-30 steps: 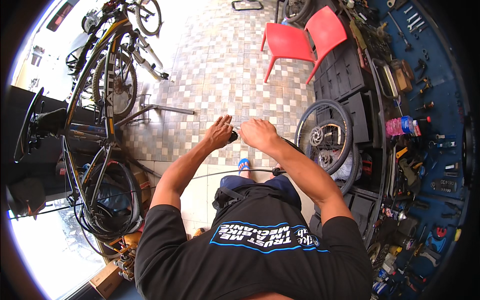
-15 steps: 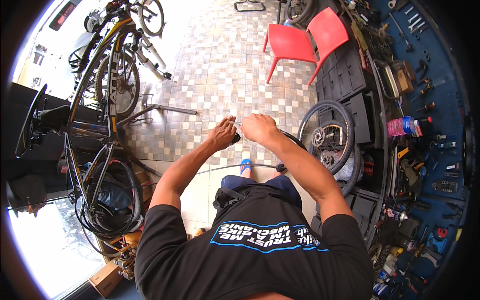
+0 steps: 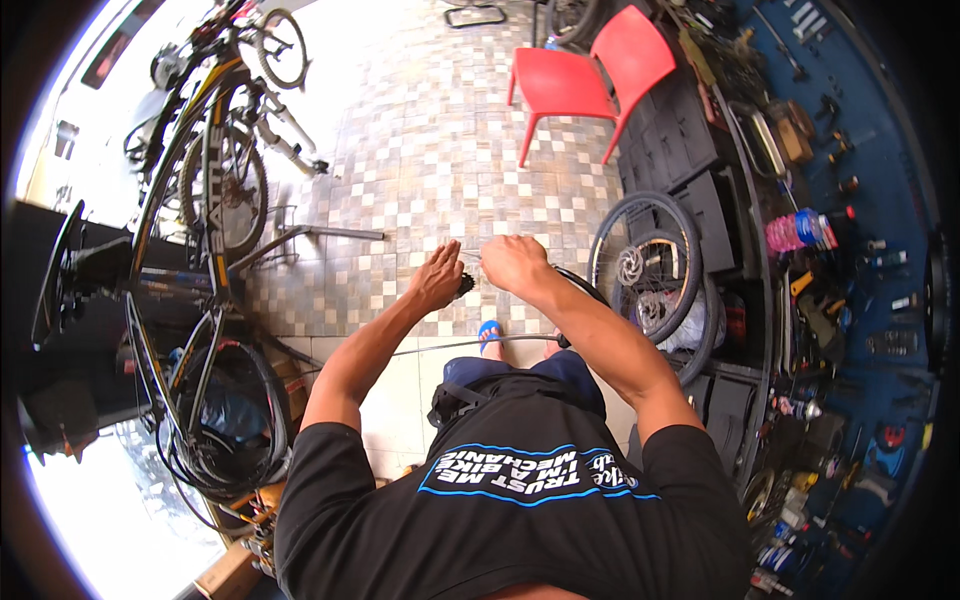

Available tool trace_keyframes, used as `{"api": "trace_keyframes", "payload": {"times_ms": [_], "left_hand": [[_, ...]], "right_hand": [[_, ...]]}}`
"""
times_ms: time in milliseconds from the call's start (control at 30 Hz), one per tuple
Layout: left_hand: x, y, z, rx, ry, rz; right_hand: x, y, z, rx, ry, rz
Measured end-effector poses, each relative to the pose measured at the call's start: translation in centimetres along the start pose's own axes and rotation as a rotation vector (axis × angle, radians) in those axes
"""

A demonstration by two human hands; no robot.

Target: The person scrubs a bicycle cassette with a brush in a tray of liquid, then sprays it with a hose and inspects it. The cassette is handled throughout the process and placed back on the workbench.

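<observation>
Both my hands meet in front of me above the tiled floor. My left hand (image 3: 438, 276) has its fingers pressed together and pointing away from me. Against its right side shows a small black toothed part (image 3: 466, 287), mostly covered by the hand. Close by on the right, my right hand (image 3: 513, 263) is curled, knuckles up. Something thin and pale seems to lie between the fingertips, too small to name. Below the hands a dark cable (image 3: 455, 348) crosses from left to right. A black curved piece (image 3: 585, 285) shows beyond my right forearm.
A bicycle frame (image 3: 215, 190) stands at the left, with a stand leg (image 3: 345, 234) reaching toward me. Bicycle wheels (image 3: 690, 270) lean on black drawers (image 3: 690, 150) at the right. Tools hang on a blue board (image 3: 880, 200). A red chair (image 3: 565, 82) stands ahead.
My left hand's fingers have straightened somewhat. My right hand has tipped slightly and stays close to it. The whole view has shifted a little.
</observation>
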State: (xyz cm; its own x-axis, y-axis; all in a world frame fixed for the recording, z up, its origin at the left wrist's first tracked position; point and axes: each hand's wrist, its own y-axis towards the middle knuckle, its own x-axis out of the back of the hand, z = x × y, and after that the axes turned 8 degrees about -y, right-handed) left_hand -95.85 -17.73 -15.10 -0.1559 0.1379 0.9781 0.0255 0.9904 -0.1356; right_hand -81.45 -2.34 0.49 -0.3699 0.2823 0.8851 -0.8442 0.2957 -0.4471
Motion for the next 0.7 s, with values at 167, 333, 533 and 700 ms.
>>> {"api": "trace_keyframes", "payload": {"times_ms": [167, 333, 533, 700], "left_hand": [[-1.6, 1.0, 0.1, -0.031, -0.031, 0.005], [-0.6, 2.3, -2.2, -0.025, -0.241, 0.001], [-0.3, 3.2, -7.0, 0.375, -0.554, -0.111], [-0.8, 2.6, -10.9, 0.578, -0.694, -0.165]], "right_hand": [[-1.7, -2.2, -2.4, -0.071, 0.097, -0.012], [-3.5, -7.5, -6.6, -0.274, 0.323, -0.039], [-15.6, -15.9, -18.0, -0.602, 0.642, -0.468], [-20.8, -25.4, -26.7, -0.915, 0.596, -0.612]]}}
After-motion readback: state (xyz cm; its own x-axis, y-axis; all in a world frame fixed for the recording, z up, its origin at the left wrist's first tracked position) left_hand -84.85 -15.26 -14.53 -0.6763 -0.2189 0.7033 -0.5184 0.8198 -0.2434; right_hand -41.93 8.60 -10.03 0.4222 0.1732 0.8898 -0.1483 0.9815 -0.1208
